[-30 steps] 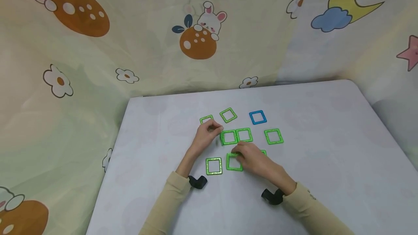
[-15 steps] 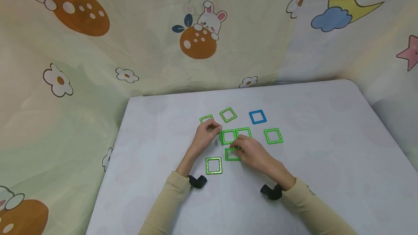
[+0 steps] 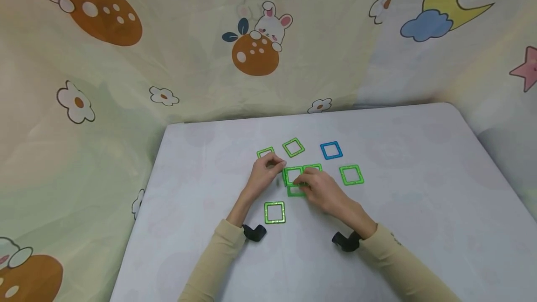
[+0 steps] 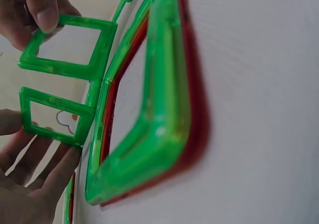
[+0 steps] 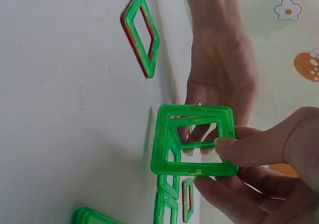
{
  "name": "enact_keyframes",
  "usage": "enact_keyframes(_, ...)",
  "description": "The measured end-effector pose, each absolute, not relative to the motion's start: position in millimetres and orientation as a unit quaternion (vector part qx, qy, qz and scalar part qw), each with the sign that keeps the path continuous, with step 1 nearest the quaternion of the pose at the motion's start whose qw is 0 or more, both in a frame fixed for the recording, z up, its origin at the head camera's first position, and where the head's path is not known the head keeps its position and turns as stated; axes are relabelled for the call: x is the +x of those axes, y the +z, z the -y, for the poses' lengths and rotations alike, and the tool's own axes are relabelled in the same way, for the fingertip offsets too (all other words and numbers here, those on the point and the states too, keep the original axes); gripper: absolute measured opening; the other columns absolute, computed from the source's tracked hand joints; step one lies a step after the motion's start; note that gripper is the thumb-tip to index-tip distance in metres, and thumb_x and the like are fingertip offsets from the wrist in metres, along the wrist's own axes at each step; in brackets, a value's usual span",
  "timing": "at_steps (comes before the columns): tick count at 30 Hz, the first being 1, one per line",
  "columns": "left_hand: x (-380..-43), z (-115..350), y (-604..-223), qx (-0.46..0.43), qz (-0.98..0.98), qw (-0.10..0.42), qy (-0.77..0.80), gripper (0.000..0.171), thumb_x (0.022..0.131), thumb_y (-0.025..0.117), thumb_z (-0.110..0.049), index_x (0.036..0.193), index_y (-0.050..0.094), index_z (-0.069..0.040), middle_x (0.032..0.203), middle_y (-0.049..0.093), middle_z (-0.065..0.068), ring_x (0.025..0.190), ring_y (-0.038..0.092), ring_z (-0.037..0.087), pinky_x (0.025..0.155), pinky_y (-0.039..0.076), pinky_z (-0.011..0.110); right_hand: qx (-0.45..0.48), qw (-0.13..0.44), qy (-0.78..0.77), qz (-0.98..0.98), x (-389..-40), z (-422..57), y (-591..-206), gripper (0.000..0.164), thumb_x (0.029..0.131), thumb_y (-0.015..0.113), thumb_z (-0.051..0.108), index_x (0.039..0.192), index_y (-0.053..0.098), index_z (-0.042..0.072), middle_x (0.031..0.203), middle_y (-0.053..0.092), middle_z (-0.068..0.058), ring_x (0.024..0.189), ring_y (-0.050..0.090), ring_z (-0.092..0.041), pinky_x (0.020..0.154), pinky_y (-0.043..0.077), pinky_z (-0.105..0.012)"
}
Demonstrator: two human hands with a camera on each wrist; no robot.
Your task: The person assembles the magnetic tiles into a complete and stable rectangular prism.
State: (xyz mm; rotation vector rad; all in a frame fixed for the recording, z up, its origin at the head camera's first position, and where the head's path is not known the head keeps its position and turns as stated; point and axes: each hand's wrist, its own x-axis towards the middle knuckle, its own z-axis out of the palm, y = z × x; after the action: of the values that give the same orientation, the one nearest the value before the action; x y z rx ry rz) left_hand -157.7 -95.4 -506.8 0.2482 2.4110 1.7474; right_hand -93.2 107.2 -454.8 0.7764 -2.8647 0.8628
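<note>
Two green square magnetic tiles (image 3: 293, 168) lie side by side flat on the white table. At their left edge my left hand (image 3: 265, 174) pinches a green tile (image 4: 57, 103) that stands upright; in the left wrist view its fingers spread behind that frame. My right hand (image 3: 323, 192) pinches another green square tile (image 5: 160, 139) between thumb and fingers. It is tilted up close to the near edge of the flat pair. The right hand covers part of the right flat tile in the head view.
A loose green tile (image 3: 274, 221) lies nearest me, one more green tile (image 3: 351, 182) to the right. Farther back are a blue tile (image 3: 334, 157), a turned green tile (image 3: 297, 153) and a green tile (image 3: 265, 149) partly behind the left hand. A patterned curtain (image 3: 201, 59) encloses the table.
My right hand has carried its green tile away from me, up to the near edge of the flat pair. The left hand has stayed where it was with the upright tile.
</note>
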Motion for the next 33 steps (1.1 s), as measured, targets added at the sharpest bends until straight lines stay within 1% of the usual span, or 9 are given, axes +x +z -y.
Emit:
enact_keyframes(5, -157, 94, -505, 0.086, -0.806, 0.075, 0.581, 0.012, 0.098, 0.07, -0.026, 0.098, 0.072, -0.013, 0.103, 0.071, 0.0, 0.106, 0.066, 0.016, 0.103, 0.048, 0.045, 0.246, 0.031, 0.284, 0.926, -97, -107, -456, 0.017, 0.085, 0.08, -0.004, 0.097, 0.08, 0.007, 0.091, 0.068, -0.002, 0.084, 0.064, -0.015, 0.074, 0.055, -0.031)
enact_keyframes(12, -155, 95, -503, 0.079, -0.808, 0.075, 0.579, 0.012, 0.098, 0.071, -0.026, 0.098, 0.072, -0.014, 0.104, 0.072, 0.0, 0.108, 0.066, 0.017, 0.105, 0.048, 0.046, 0.248, 0.031, 0.287, 0.925, -102, -105, -457, 0.017, 0.085, 0.079, -0.003, 0.097, 0.081, 0.008, 0.086, 0.066, 0.0, 0.077, 0.059, -0.012, 0.069, 0.05, -0.027)
enact_keyframes(17, -155, 95, -501, 0.08, -0.808, 0.076, 0.579, 0.012, 0.098, 0.071, -0.025, 0.099, 0.071, -0.013, 0.104, 0.072, 0.001, 0.109, 0.066, 0.018, 0.106, 0.048, 0.047, 0.239, 0.027, 0.281, 0.929, -103, -104, -457, 0.017, 0.085, 0.08, -0.003, 0.097, 0.081, 0.009, 0.085, 0.065, 0.001, 0.077, 0.058, -0.012, 0.07, 0.051, -0.028)
enact_keyframes(28, -153, 94, -502, 0.082, -0.812, 0.07, 0.573, 0.012, 0.098, 0.07, -0.024, 0.098, 0.071, -0.012, 0.102, 0.071, 0.002, 0.104, 0.067, 0.017, 0.101, 0.05, 0.045, 0.238, 0.033, 0.279, 0.93, -104, -102, -459, 0.017, 0.085, 0.08, -0.003, 0.098, 0.081, 0.009, 0.09, 0.068, -0.001, 0.084, 0.064, -0.015, 0.076, 0.055, -0.032)
enact_keyframes(33, -154, 94, -501, 0.084, -0.813, 0.071, 0.572, 0.011, 0.099, 0.07, -0.023, 0.098, 0.071, -0.012, 0.103, 0.072, 0.002, 0.105, 0.067, 0.017, 0.102, 0.049, 0.046, 0.243, 0.031, 0.288, 0.926, -104, -105, -460, 0.021, 0.086, 0.078, -0.005, 0.103, 0.079, 0.007, 0.094, 0.069, -0.004, 0.085, 0.065, -0.016, 0.075, 0.056, -0.032)
